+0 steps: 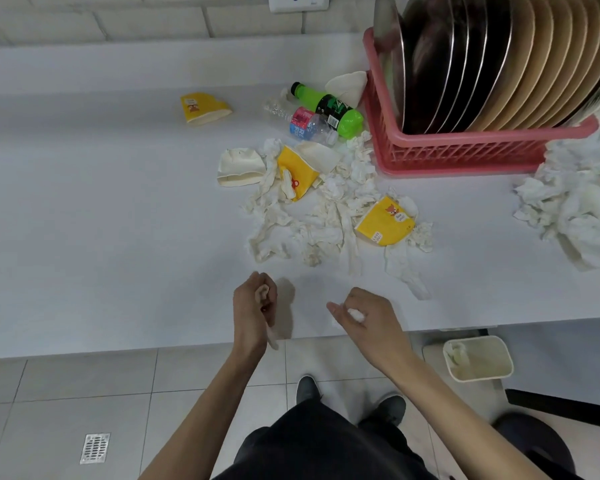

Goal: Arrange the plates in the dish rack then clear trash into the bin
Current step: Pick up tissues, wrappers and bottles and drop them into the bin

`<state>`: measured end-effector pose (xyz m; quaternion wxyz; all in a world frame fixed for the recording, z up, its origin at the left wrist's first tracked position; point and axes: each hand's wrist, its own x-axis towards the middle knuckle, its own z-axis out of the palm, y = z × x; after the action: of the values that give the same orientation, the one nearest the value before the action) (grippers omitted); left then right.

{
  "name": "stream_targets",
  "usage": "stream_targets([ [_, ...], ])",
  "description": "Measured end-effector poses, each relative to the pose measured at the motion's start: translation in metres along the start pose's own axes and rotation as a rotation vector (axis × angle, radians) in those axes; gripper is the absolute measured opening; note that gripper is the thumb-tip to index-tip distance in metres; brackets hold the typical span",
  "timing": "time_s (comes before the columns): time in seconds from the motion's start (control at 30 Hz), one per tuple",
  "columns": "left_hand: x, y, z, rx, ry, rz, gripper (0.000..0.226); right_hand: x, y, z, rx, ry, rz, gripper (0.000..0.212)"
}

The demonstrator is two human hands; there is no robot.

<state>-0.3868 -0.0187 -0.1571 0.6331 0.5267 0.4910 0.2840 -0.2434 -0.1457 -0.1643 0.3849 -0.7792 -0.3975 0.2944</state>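
Observation:
Several metal and tan plates [492, 60] stand upright in the pink dish rack [465, 150] at the back right of the white counter. My left hand [255, 303] grips a crumpled tissue near the counter's front edge. My right hand [364, 315] grips a small white tissue wad beside it. Crumpled tissues [312, 223] and flattened yellow paper cups [385, 221] lie scattered mid-counter. A white bin [478, 358] with tissue inside stands on the floor at the lower right.
A green bottle [333, 109] and a clear bottle [309, 124] lie left of the rack. Another yellow cup [203, 107] lies farther left. A tissue heap [575, 209] sits at the right edge. A dark chair [548, 427] stands at lower right.

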Motion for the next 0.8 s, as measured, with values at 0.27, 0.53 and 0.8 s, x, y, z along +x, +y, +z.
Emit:
stream_targets([
  [0.27,0.001,0.011,0.025,-0.413,0.01,-0.356,0.048,-0.008,-0.022,-0.006,0.277,-0.155,0.113,0.013],
  [0.53,-0.001,0.013,0.064,-0.521,-0.058,-0.402,0.042,-0.016,-0.036,-0.004,0.211,-0.193,-0.022,0.025],
  [0.8,-0.028,0.011,0.071,-0.157,-0.316,-0.052,0.032,0.0,-0.03,-0.011,0.26,0.002,0.045,0.014],
])
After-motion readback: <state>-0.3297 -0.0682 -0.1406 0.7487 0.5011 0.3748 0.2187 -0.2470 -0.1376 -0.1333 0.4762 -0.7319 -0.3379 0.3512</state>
